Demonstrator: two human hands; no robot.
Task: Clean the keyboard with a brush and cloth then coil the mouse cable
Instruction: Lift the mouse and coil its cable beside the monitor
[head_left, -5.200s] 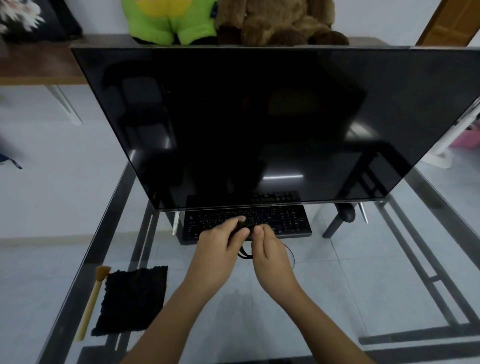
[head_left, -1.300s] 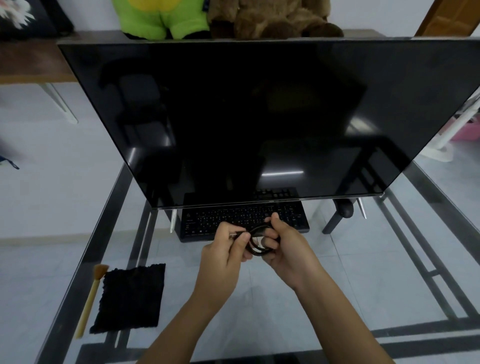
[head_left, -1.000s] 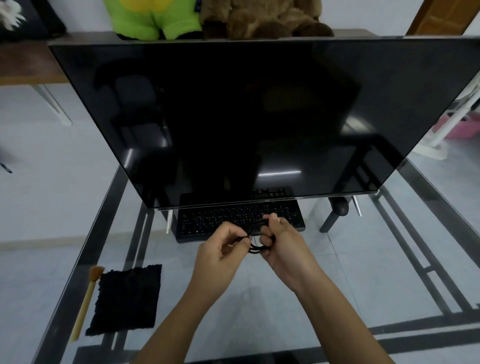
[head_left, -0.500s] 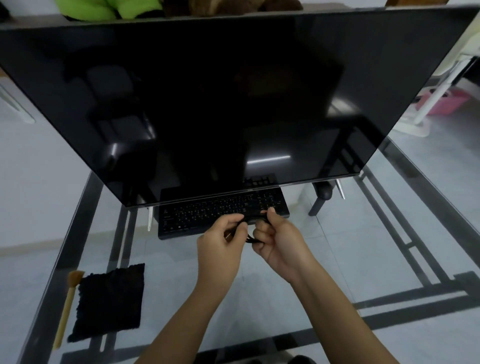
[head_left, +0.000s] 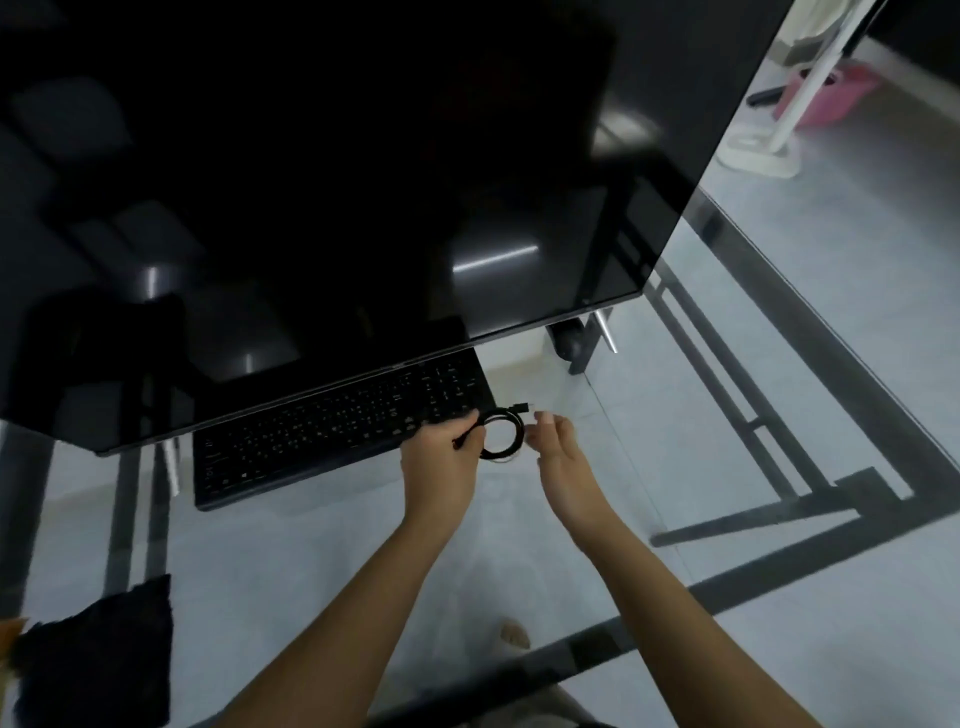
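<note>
The black mouse cable (head_left: 511, 435) is wound into a small round coil just right of the black keyboard (head_left: 332, 431). My left hand (head_left: 441, 460) pinches the coil's left side. My right hand (head_left: 558, 447) hovers open just right of the coil, fingers spread, apart from it. A short cable end with a plug sticks out above the coil. The mouse itself is hidden. The black cloth (head_left: 98, 654) lies at the lower left, with the brush's bristle tip (head_left: 9, 631) barely showing at the frame edge.
A large black monitor (head_left: 322, 197) leans over the keyboard's back half. Everything rests on a glass table (head_left: 597, 519) with a dark metal frame; its right edge runs diagonally past my right hand. A pink basin (head_left: 826, 96) sits on the floor far right.
My right hand has let go of the coil and opened; the left hand alone now holds it. The view has tilted down and to the right, so cloth and brush slid to the lower-left corner.
</note>
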